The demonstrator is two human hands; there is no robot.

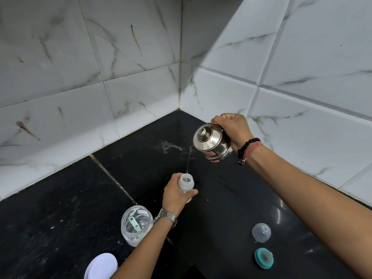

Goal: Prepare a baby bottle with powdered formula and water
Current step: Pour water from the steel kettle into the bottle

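Observation:
My left hand [174,195] grips an open, translucent baby bottle [186,183] standing upright on the black counter. Up and to the right, my right hand [233,130] holds a steel kettle [211,143] with a lid, tilted toward the left. A thin stream of water [188,162] falls from its spout into the bottle's mouth. A clear jar of white formula powder [136,224] with a green scoop [134,224] inside stands open near my left wrist.
The jar's white lid [101,265] lies at the bottom left. A clear bottle cap [261,232] and a teal nipple ring [264,258] rest on the counter [60,208] at the lower right. White tiled walls meet in a corner behind. A wet patch [170,147] marks the counter.

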